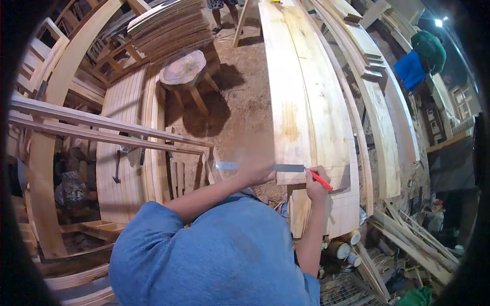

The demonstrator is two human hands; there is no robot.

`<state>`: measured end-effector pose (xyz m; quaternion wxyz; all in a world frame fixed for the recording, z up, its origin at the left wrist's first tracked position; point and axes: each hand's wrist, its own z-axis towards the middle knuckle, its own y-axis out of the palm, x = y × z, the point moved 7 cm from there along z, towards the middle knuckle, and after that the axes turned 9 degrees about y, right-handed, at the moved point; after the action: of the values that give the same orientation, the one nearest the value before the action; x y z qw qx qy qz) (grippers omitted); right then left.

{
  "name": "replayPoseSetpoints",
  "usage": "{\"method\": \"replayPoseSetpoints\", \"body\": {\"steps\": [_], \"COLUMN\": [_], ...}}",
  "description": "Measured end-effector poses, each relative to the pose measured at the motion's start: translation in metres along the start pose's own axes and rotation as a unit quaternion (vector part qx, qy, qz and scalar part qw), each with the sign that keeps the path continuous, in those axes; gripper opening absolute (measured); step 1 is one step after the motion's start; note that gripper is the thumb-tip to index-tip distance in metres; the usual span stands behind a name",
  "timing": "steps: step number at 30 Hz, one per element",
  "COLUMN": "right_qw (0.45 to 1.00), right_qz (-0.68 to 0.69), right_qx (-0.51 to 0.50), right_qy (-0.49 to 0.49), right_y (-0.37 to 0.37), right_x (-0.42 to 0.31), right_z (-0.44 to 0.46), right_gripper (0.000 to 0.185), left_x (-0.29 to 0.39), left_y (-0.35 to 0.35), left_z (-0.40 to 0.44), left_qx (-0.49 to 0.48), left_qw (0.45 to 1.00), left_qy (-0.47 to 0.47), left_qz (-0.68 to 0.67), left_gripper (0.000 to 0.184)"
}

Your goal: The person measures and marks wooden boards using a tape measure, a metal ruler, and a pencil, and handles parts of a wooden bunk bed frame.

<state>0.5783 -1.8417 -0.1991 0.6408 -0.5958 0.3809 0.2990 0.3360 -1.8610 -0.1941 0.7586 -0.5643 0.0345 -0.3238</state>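
My left hand (259, 174) is closed on a flat metal ruler (290, 168) at the near end of a long pale board (288, 97). One end of the ruler lies across the board; the other sticks out to the left past the hand, beyond the board's edge. My right hand (317, 184) grips a red pencil (321, 180), its tip close to the ruler's right end. Under the right hand a second board (329, 102) runs alongside the first, with a dark seam between them. The fingertips of both hands are only partly visible.
A round-topped wooden stool (182, 68) stands on the dusty floor at left. Stacked thin boards (171, 30) rise behind it, and long strips (102, 122) jut in from the left. More planks (380, 122) lie at right, near cans (339, 249) and scrap wood. Another person's legs (224, 15) show at the top.
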Motion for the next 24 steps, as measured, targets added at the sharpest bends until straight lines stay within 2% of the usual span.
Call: {"method": "replayPoseSetpoints", "body": {"steps": [4, 10, 12, 15, 18, 19, 20, 21, 23, 24], "right_qw": [1.0, 0.999, 0.998, 0.999, 0.997, 0.998, 0.998, 0.998, 0.994, 0.992], "right_qz": [-0.009, -0.01, -0.032, 0.008, -0.061, -0.053, -0.044, -0.036, -0.097, -0.109], "right_qx": [-0.023, -0.033, -0.046, -0.037, -0.035, -0.038, -0.04, -0.042, -0.039, -0.054], "right_qy": [-0.003, -0.009, -0.002, 0.001, -0.036, -0.014, 0.007, 0.03, -0.025, -0.017], "right_y": [-0.001, 0.002, 0.001, 0.001, -0.001, 0.0, 0.003, 0.006, 0.007, 0.005], "right_x": [0.003, 0.016, 0.014, 0.006, 0.004, 0.009, 0.015, 0.022, 0.031, 0.025], "right_z": [0.002, 0.005, 0.006, 0.004, 0.006, 0.006, 0.008, 0.011, 0.014, 0.015], "right_gripper": [0.01, 0.011, 0.012, 0.012, 0.011, 0.011, 0.011, 0.011, 0.012, 0.013], "left_x": [-0.005, 0.0, 0.0, -0.005, -0.009, -0.007, -0.005, -0.006, -0.003, -0.003], "left_y": [0.006, 0.002, 0.006, 0.013, 0.018, 0.016, 0.01, 0.004, -0.001, 0.006], "left_z": [-0.005, -0.002, -0.003, -0.001, -0.002, -0.003, -0.004, -0.003, -0.012, -0.015], "left_qx": [0.048, -0.04, -0.064, -0.091, -0.11, -0.118, -0.11, -0.051, 0.06, 0.053], "left_qw": [0.998, 0.998, 0.997, 0.994, 0.991, 0.99, 0.992, 0.997, 0.994, 0.995], "left_qy": [0.029, -0.043, -0.034, -0.038, -0.042, -0.04, -0.036, -0.006, 0.048, 0.036], "left_qz": [-0.039, -0.034, -0.037, -0.042, -0.057, -0.064, -0.049, -0.053, -0.071, -0.07], "left_gripper": [0.025, 0.028, 0.028, 0.028, 0.03, 0.03, 0.03, 0.031, 0.032, 0.033]}}
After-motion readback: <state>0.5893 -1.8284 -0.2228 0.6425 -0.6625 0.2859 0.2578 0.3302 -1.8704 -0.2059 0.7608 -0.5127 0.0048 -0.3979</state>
